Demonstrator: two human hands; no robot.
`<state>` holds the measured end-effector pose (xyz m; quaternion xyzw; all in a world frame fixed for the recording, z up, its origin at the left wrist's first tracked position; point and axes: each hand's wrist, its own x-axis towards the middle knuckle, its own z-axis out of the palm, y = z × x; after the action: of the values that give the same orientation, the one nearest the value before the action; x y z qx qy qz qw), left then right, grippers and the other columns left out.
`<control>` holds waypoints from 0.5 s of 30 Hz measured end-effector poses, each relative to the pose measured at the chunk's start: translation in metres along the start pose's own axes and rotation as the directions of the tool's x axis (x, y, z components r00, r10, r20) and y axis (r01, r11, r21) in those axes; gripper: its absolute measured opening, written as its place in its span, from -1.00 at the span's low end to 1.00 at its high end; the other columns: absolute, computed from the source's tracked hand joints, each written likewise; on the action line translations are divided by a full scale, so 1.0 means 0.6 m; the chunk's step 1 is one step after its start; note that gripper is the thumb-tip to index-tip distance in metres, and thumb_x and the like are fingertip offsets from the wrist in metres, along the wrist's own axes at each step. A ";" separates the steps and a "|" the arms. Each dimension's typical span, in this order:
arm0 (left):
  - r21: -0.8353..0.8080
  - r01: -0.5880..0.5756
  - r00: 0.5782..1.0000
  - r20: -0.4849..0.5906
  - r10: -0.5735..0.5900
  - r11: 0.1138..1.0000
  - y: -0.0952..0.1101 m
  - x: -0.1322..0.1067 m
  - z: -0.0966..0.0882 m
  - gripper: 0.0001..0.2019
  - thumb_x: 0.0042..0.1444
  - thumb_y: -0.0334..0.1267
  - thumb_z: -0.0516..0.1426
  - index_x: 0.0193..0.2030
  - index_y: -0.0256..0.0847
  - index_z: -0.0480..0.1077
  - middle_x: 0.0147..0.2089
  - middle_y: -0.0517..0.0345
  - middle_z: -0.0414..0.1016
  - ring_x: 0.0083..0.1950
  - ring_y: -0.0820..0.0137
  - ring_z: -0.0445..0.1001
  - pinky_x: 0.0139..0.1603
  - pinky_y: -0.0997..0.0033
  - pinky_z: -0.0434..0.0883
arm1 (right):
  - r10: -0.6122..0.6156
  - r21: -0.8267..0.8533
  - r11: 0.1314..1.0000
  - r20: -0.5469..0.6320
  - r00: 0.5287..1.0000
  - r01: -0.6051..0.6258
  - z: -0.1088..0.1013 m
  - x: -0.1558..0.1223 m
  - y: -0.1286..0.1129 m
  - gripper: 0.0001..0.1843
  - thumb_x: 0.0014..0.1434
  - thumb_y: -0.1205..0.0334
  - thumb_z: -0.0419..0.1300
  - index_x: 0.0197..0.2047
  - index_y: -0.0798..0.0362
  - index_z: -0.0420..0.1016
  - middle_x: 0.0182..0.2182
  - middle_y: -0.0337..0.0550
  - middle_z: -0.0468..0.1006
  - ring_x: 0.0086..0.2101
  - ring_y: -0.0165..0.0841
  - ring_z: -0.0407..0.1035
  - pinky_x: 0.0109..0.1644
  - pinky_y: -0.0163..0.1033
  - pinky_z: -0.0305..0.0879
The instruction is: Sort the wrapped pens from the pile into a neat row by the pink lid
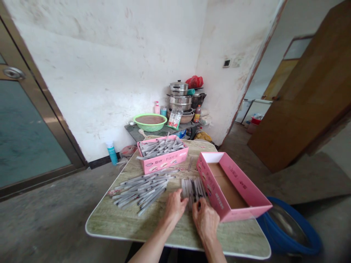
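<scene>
Both my hands rest on a small marble-patterned table point(115, 219). My left hand point(174, 208) and my right hand point(205, 219) lie on the near end of a small row of grey pens point(193, 187), fingers curled over them. A larger loose pile of grey pens point(142, 188) lies to the left of my left hand. Behind it stands a pink box point(164, 160) filled with more pens. An empty pink box point(233, 190) sits right of my right hand, almost touching it.
A blue basin point(293, 230) sits on the floor right of the table. Against the back wall a low stand carries a green bowl point(150, 122), stacked metal pots point(179, 96) and bottles. A glass door point(24, 135) is at left, a wooden door point(309, 95) at right.
</scene>
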<state>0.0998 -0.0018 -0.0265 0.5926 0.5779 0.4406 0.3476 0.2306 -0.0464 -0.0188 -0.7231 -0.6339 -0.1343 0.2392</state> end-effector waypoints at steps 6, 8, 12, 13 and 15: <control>-0.049 -0.019 1.000 0.013 0.020 0.999 0.005 -0.003 0.002 -0.61 -0.10 -0.19 0.24 -0.08 -0.24 0.49 -0.48 0.03 0.51 -0.29 0.16 0.49 -0.23 0.32 0.30 | -0.063 0.004 0.998 0.010 0.998 0.063 0.016 -0.007 0.001 -0.72 0.27 0.19 -0.04 -0.40 0.07 0.38 -0.61 -0.17 0.50 -0.64 -0.41 0.39 -0.59 -0.36 -0.12; -0.065 -0.025 1.000 0.007 0.025 0.998 0.003 -0.003 0.002 -0.58 -0.10 -0.18 0.24 -0.05 -0.25 0.48 -0.45 0.00 0.52 -0.28 0.15 0.49 -0.22 0.32 0.30 | -0.053 -0.008 0.999 0.007 0.999 0.053 0.024 -0.008 0.005 -0.71 0.29 0.17 -0.06 -0.35 0.07 0.41 -0.59 -0.16 0.52 -0.65 -0.40 0.39 -0.60 -0.37 -0.10; -0.028 -0.056 0.998 -0.003 0.055 0.998 -0.004 -0.002 -0.001 -0.55 -0.07 -0.17 0.23 0.01 -0.26 0.46 -0.43 -0.03 0.53 -0.28 0.14 0.48 -0.21 0.30 0.30 | -0.044 -0.034 0.998 0.003 0.999 0.044 0.034 -0.007 0.008 -0.68 0.32 0.11 -0.07 -0.19 0.07 0.44 -0.51 -0.12 0.57 -0.63 -0.36 0.43 -0.61 -0.37 -0.06; 0.009 -0.067 0.998 -0.001 0.067 0.998 -0.006 -0.002 -0.002 -0.54 -0.05 -0.17 0.21 0.03 -0.27 0.45 -0.42 -0.04 0.53 -0.29 0.13 0.48 -0.21 0.29 0.31 | -0.049 -0.036 0.998 0.007 0.999 0.049 0.034 -0.006 0.008 -0.68 0.32 0.09 -0.07 -0.17 0.07 0.44 -0.50 -0.11 0.58 -0.63 -0.35 0.43 -0.61 -0.37 -0.05; 0.110 -0.090 0.996 0.016 0.088 0.990 -0.008 -0.002 -0.006 -0.53 0.01 -0.17 0.18 0.07 -0.30 0.42 -0.41 -0.07 0.53 -0.30 0.12 0.48 -0.23 0.26 0.31 | -0.057 -0.034 0.998 0.012 0.998 0.058 0.032 -0.006 0.007 -0.68 0.32 0.08 -0.05 -0.15 0.07 0.44 -0.48 -0.11 0.59 -0.61 -0.32 0.45 -0.61 -0.36 -0.04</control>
<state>0.0947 -0.0030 -0.0301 0.6385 0.5723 0.4198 0.2976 0.2321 -0.0397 -0.0379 -0.7093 -0.6534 -0.1480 0.2192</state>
